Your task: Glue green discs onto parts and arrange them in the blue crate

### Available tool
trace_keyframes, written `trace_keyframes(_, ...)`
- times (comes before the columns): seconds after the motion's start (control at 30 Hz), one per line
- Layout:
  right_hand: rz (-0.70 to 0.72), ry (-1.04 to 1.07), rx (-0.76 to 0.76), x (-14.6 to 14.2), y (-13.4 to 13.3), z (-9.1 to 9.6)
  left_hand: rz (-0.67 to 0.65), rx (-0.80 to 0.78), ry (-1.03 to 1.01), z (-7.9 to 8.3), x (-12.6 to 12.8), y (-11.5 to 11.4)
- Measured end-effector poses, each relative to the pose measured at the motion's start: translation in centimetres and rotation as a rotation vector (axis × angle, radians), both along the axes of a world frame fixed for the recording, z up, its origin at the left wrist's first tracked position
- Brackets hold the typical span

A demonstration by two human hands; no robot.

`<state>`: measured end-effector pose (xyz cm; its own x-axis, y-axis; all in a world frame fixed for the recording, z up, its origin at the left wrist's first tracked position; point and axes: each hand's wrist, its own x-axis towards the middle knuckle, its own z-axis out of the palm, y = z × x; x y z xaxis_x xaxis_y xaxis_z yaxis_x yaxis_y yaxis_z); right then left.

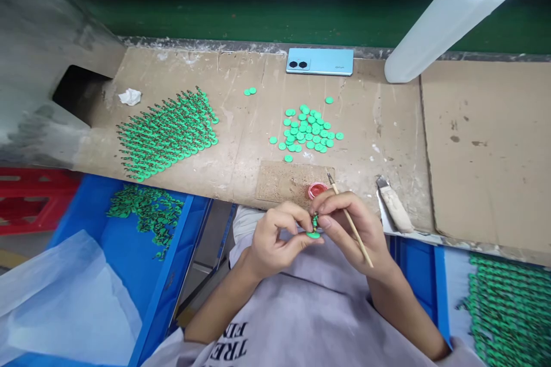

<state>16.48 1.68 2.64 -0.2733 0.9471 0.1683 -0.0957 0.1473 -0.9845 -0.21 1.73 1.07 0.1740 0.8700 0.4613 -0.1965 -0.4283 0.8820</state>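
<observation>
Just off the near edge of the bench [241, 166], the left hand [275, 238] has its grip clamped on the round base of a small green piece [313, 235], whose upper part fingers largely hide. The right hand [359, 226] closes its grip around a thin brush [360, 246], partly covered by fingers; whether its fingertips also pinch the piece, I cannot tell. That hand hides the near side of a red pot [317, 188]. Farther off, green discs [316, 131] overlap. At far right, a white bottle [450, 23] is cut off; at near right, a blue tray [442, 292] leaves the frame.
</observation>
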Motion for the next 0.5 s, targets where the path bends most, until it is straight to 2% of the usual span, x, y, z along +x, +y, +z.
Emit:
trace_keyframes(0.37,-0.018,-0.069,0.049,-0.16,0.01,-0.45,0.009,0.078,0.062,-0.20,-0.30,0.18)
trace_keyframes(0.5,-0.063,-0.176,0.076,0.17,-0.53,-0.93,0.046,0.065,0.071,-0.50,-0.62,-0.14)
